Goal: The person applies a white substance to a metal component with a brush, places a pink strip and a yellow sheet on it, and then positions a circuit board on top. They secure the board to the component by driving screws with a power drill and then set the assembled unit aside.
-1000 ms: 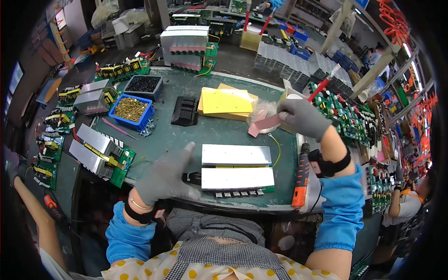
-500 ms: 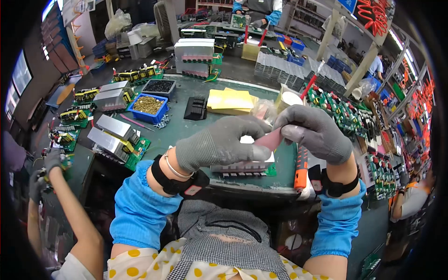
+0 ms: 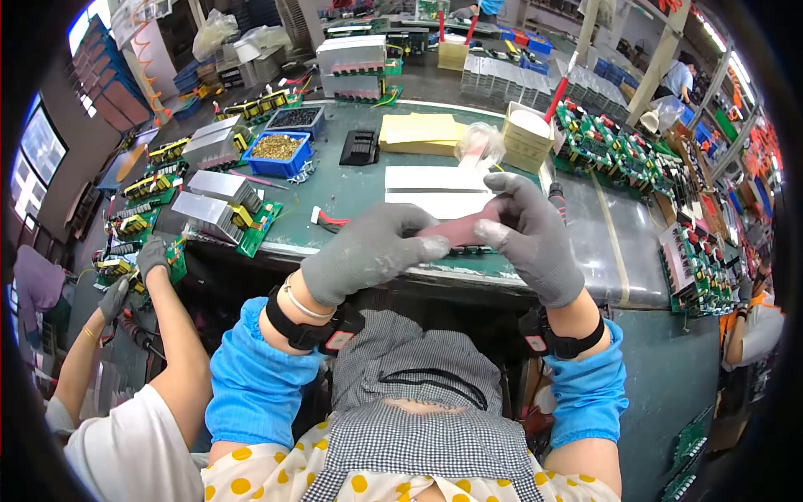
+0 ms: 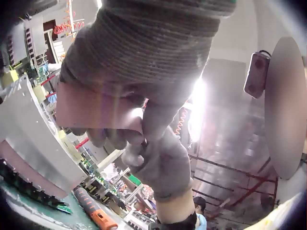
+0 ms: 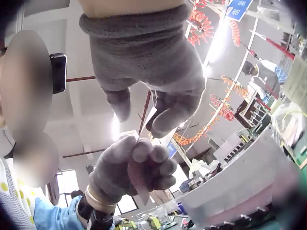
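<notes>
A pink strip (image 3: 456, 232) spans between the gloved hands over the front of the bench. The left hand (image 3: 360, 251) pinches its left part between thumb and fingers; in the left wrist view the strip (image 4: 96, 110) lies flat along those fingers. The right hand (image 3: 539, 247) is at the strip's other end, index finger raised. In the right wrist view the right thumb and fingers (image 5: 144, 112) stand apart around the strip's tip. Below and behind the hands lie two silver heatsink bars (image 3: 435, 178), partly hidden by them.
A blue bin (image 3: 278, 155) of brass-coloured parts, a black block (image 3: 360, 148), yellow sheets (image 3: 422, 132) and a white tub in a box (image 3: 527, 134) stand behind. Heatsink assemblies (image 3: 209, 209) line the left. Green boards (image 3: 606, 151) lie right. Another person's hands work at far left.
The left hand came from beside the heatsinks to grip the strip, brought over by the right hand. Since then the right thumb and fingers have spread, and the camera view has shifted.
</notes>
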`<action>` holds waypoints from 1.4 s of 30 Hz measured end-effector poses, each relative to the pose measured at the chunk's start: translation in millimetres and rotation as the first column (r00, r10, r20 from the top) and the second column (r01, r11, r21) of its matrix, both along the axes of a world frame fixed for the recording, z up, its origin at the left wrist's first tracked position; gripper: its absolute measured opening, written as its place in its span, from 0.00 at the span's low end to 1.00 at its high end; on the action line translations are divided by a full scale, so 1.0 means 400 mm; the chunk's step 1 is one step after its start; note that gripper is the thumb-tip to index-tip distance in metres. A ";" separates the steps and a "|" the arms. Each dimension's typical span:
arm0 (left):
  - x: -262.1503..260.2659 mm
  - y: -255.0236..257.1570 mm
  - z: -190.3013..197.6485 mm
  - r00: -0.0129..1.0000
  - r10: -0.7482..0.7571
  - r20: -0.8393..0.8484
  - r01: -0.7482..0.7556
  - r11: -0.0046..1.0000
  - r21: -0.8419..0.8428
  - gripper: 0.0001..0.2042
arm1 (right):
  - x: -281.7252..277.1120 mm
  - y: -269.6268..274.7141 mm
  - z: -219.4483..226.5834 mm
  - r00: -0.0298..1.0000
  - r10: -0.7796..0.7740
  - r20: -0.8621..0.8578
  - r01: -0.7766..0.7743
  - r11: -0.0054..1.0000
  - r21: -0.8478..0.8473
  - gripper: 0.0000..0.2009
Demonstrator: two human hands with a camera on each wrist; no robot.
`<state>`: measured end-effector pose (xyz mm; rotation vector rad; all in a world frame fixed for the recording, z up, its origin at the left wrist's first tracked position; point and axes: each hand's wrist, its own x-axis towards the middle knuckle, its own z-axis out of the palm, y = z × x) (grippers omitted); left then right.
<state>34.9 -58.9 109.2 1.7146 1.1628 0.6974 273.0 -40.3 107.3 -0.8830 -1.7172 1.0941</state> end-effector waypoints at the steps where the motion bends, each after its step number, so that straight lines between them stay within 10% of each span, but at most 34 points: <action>1: -0.010 -0.012 -0.015 0.999 0.036 0.032 -0.038 0.998 0.047 0.14 | 0.005 -0.007 -0.022 0.999 -0.039 -0.026 0.040 0.999 0.010 0.25; 8: -0.007 -0.084 -0.163 0.918 0.396 -0.005 -0.336 0.785 0.520 0.08 | -0.005 -0.046 -0.243 0.946 -0.324 -0.025 0.318 0.909 0.270 0.21; 11: 0.006 -0.065 -0.192 0.849 0.528 -0.031 -0.285 0.506 0.814 0.09 | -0.027 -0.044 -0.264 0.885 -0.466 -0.002 0.427 0.810 0.402 0.22; 19: 0.031 0.033 -0.210 0.779 0.626 0.048 -0.304 0.310 0.901 0.15 | -0.040 0.031 -0.297 0.786 -0.616 -0.038 0.537 0.651 0.537 0.23; 27: 0.034 0.065 -0.245 0.745 0.667 0.003 -0.268 0.296 0.917 0.18 | -0.035 0.072 -0.320 0.740 -0.673 -0.017 0.548 0.588 0.595 0.24; 33: 0.047 0.071 -0.278 0.698 0.705 0.123 -0.512 0.372 0.774 0.30 | -0.022 0.075 -0.323 0.737 -0.675 -0.041 0.645 0.683 0.342 0.29; 42: 0.002 0.105 -0.263 0.779 0.627 -0.004 -0.365 0.458 0.810 0.39 | -0.020 0.083 -0.300 0.767 -0.642 -0.019 0.623 0.736 0.263 0.33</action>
